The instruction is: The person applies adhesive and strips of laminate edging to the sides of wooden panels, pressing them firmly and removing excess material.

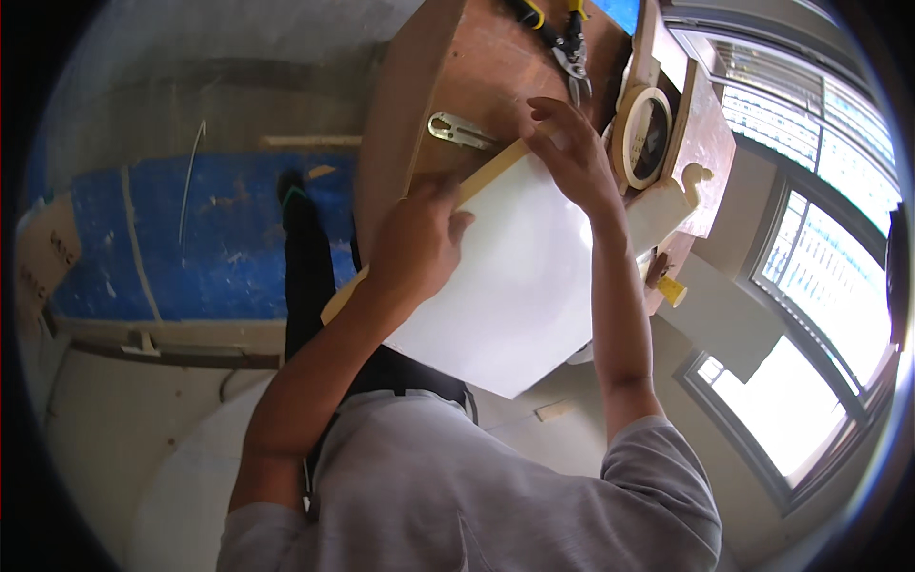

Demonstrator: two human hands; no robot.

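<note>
A white board with a pale yellow strip along its far edge is tilted in front of my body. My left hand is closed over the left part of that edge, its thumb on the white face. At the far end of the strip is my right hand, its fingers bent and apart; whether the fingertips pinch the strip is hard to see. Just beyond the edge, a slotted silver metal tool lies on the brown wooden bench. Snips with black and yellow handles lie farther off.
Right of the bench stand a round cream ring with a dark centre and a curled cream piece. A small yellow roll is below them. Blue sheeting covers a surface at left. Windows line the right side.
</note>
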